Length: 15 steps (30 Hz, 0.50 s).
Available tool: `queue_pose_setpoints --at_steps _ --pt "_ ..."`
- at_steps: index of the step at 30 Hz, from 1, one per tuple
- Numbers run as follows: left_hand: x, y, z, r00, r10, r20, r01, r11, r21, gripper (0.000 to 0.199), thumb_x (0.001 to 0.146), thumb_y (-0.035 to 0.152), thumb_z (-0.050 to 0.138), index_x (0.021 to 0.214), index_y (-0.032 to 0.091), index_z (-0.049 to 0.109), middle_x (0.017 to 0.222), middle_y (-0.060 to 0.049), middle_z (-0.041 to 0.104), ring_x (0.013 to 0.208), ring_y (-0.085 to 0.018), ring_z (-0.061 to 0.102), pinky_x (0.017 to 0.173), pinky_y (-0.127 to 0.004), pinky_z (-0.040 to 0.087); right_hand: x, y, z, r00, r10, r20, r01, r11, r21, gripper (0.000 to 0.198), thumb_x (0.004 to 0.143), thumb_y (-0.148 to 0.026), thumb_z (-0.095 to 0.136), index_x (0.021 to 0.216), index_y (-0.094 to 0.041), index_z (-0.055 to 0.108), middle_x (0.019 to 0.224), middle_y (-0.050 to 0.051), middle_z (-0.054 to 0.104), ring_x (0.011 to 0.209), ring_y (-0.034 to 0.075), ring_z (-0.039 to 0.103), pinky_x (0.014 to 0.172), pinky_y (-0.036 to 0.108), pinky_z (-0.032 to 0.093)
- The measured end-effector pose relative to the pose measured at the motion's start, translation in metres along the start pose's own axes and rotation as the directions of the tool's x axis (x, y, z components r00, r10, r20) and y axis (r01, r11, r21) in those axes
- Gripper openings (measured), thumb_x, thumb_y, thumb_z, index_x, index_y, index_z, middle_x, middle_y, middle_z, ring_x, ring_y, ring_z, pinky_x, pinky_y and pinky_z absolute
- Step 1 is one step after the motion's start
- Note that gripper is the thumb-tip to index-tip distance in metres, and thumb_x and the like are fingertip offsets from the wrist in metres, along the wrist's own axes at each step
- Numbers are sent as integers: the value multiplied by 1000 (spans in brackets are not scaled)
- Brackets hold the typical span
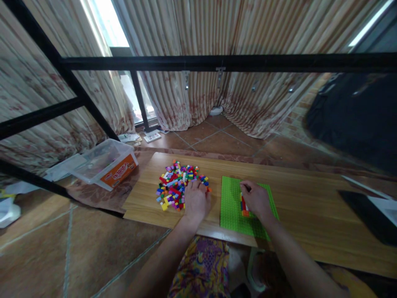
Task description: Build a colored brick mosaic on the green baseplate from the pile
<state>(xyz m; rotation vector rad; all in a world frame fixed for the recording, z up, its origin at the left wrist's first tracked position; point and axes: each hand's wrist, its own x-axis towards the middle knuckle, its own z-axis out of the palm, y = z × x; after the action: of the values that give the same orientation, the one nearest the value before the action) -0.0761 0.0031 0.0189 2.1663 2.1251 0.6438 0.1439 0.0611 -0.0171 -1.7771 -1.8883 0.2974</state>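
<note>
A heap of small toy building bricks (173,188) in many colours lies on the wooden table. My left hand (197,200) rests at the heap's right edge, palm down, its slightly bent fingers apart over the bricks. To the right is a green studded baseplate (229,207). Over its middle, my right hand (257,200) has thumb and fingers drawn together near the top of a short row of joined bricks (245,213), red and white with an orange one at the near end. The hand covers part of this row, and whatever is between the fingertips is too small to make out.
A clear plastic box (107,159) with an orange label stands on the floor left of the wooden table (310,207). A dark flat object (369,215) and white paper (386,207) lie at the table's right. A black metal bar (198,63) crosses above, before striped curtains (198,95).
</note>
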Motion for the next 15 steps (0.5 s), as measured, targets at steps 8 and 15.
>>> queue_pose_setpoints --at_steps 8,15 --pt "13 -62 -14 969 -182 -167 193 979 57 22 87 22 49 100 16 66 100 -12 65 99 -28 55 90 -41 44 0 0 0 1000 -13 -10 13 1000 2 34 87 -37 41 90 -22 71 89 6 74 79 20 66 75 32 47" --pt "33 -85 -19 988 -152 -30 155 975 161 29 85 35 55 105 19 68 113 -13 63 106 -30 55 90 -42 44 -1 -2 -2 999 -29 -35 29 1000 -5 34 87 -36 41 89 -21 71 89 7 74 80 20 66 76 32 47"
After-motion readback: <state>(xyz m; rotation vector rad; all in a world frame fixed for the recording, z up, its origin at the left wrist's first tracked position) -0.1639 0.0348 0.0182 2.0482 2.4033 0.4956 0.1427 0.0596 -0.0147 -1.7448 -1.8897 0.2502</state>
